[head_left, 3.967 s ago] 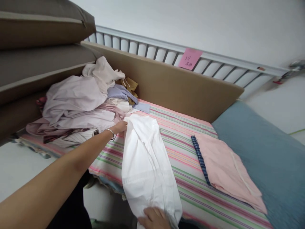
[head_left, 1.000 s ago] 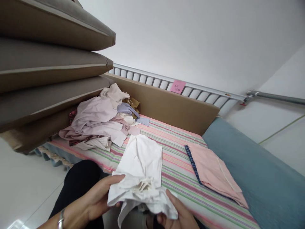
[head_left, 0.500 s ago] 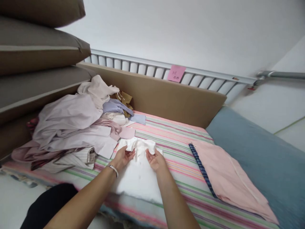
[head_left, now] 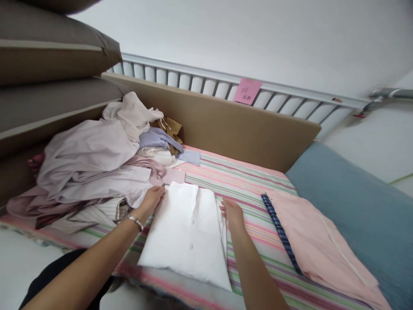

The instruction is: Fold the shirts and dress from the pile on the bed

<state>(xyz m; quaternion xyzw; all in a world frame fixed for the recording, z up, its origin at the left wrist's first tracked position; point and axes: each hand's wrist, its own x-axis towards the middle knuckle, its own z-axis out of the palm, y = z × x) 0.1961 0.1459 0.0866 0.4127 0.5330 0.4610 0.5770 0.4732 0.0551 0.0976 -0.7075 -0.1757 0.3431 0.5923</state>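
A white garment (head_left: 187, 234) lies folded flat into a rectangle on the striped sheet (head_left: 245, 185), near the bed's front edge. My left hand (head_left: 151, 199), with a bracelet on its wrist, rests on the garment's left upper edge, fingers stretched out. My right hand (head_left: 231, 212) lies flat at the garment's right upper edge, fingers also extended. Neither hand holds anything.
A heap of unfolded pale clothes (head_left: 97, 163) sits to the left. A folded pink garment (head_left: 316, 241) over a blue checked piece (head_left: 280, 232) lies to the right, beside a blue blanket (head_left: 355, 202). Brown cushions (head_left: 48, 64) are stacked at far left, a cardboard panel (head_left: 238, 125) behind.
The white garment went from a long spread piece, to bunched in both hands, to a flat folded rectangle. My hands have moved apart from its middle to its left and right edges.
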